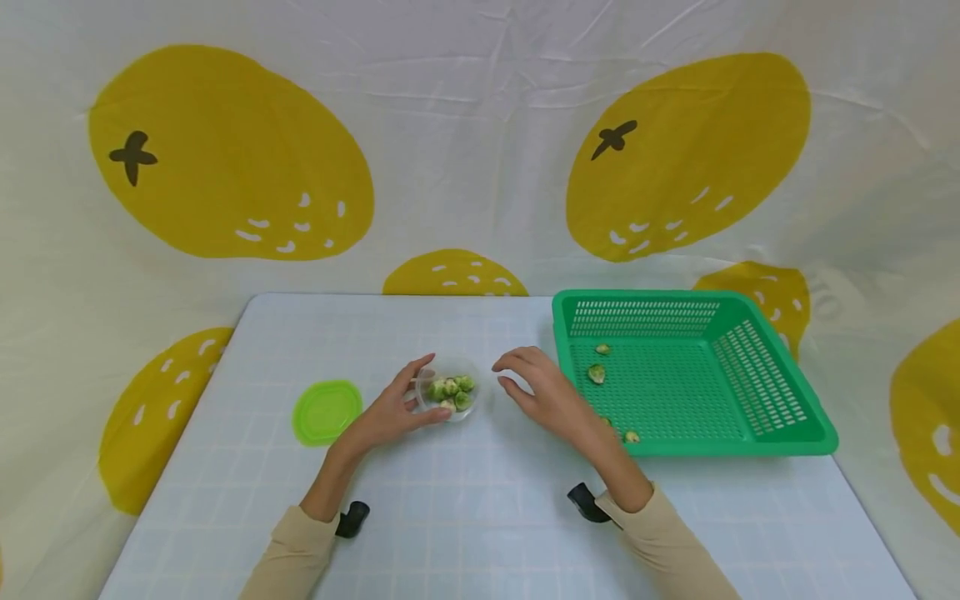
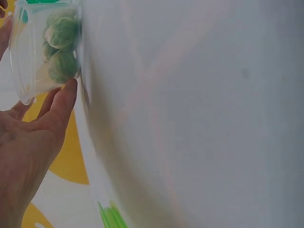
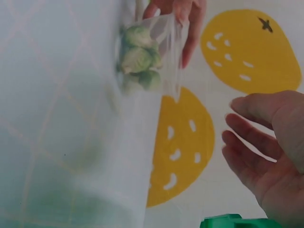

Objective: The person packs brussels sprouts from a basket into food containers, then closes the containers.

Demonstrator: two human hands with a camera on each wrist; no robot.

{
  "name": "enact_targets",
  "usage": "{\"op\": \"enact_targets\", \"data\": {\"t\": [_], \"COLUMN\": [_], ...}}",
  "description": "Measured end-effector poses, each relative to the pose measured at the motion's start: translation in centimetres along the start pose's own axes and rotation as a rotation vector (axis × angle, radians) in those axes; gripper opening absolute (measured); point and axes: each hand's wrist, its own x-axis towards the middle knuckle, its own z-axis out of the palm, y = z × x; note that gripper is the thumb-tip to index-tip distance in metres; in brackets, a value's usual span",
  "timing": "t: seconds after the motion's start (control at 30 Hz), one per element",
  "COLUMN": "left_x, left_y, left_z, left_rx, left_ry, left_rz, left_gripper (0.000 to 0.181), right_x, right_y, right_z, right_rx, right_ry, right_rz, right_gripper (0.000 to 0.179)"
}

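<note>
My left hand [image 1: 392, 411] holds a small clear plastic container [image 1: 453, 367] at the middle of the table, thumb on the near side and fingers round the far side. Several Brussels sprouts [image 1: 450, 388] lie inside it; the left wrist view shows them through the container's wall [image 2: 35, 61]. To the right of the container, my right hand [image 1: 542, 390] is held with its fingers loosely bent and nothing in them. In the right wrist view, thumb and fingers [image 3: 249, 142] are apart. A bright green lid [image 1: 327, 412] lies flat on the table left of my left hand.
A green slotted plastic basket [image 1: 697, 392] stands at the right, near my right forearm. A few sprouts, one of them a larger sprout [image 1: 596, 373], lie along its left side. The table [image 1: 465, 533] has a pale checked cover; a lemon-print cloth [image 1: 465, 167] hangs behind.
</note>
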Motion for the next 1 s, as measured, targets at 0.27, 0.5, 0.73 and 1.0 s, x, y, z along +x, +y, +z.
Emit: {"op": "enact_targets", "data": {"t": [0.27, 0.5, 0.73, 1.0], "left_x": [-0.1, -0.1, 0.0, -0.2], "left_y": [0.1, 0.1, 0.0, 0.2], "left_z": [0.1, 0.2, 0.1, 0.1], "left_rx": [-0.014, -0.018, -0.013, -0.012], "left_ry": [-0.012, -0.016, -0.014, -0.023], "left_rz": [0.001, 0.003, 0.008, 0.011], "left_gripper": [0.099, 0.098, 0.097, 0.098], "right_x": [-1.1, -2.3, -3.5, -5.4], "right_y": [0.7, 1.9, 3.4, 4.4], "right_z": [-1.5, -2.8, -4.0, -5.2], "right_rx": [-0.009, -0.035, -0.059, -0.084], "right_ry": [0.158, 0.229, 0.262, 0.202], "right_rz": [0.021, 0.067, 0.047, 0.133], "right_gripper": [0.017, 0.021, 0.025, 0.028]}}
